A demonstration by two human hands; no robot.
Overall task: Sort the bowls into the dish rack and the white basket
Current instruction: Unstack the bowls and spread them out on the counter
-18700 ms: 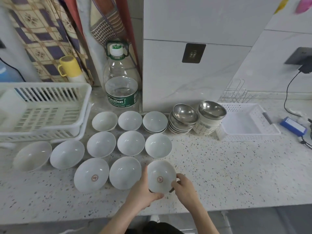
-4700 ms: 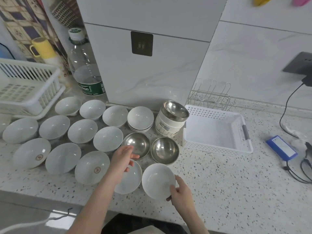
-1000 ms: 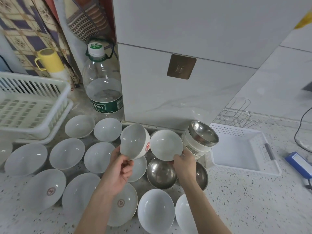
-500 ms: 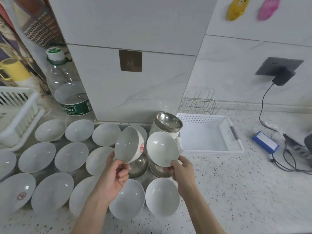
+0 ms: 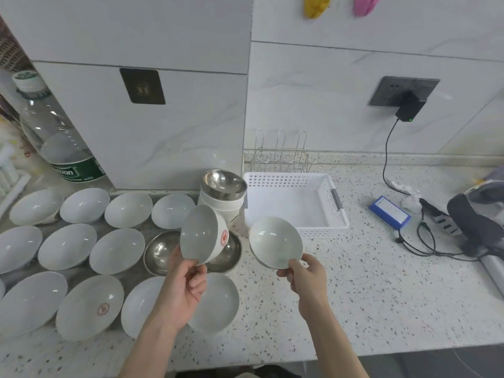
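- White bowls point(image 5: 66, 249) lie spread in rows over the left of the desk point(image 5: 368, 296), reaching near its front edge.
- The left hand point(image 5: 185, 285) pinches the rim of a tilted red-marked bowl point(image 5: 203, 236) above two steel bowls point(image 5: 161, 252).
- The right hand point(image 5: 306, 276) holds a plain white bowl point(image 5: 275, 242) by its rim, just in front of the white basket point(image 5: 296, 203), which holds nothing.
- Bare desk lies right of the hands up to a blue box point(image 5: 389, 212) and cables point(image 5: 425, 241).

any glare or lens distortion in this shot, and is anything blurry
Head view: wide-angle bending curves the counter edge and tilts the wall tiles; bright glints sit on the steel bowl atop the stack and on the white bowls; the water bottle at the left edge looks soft, while the left hand and right hand stay fairly sharp.
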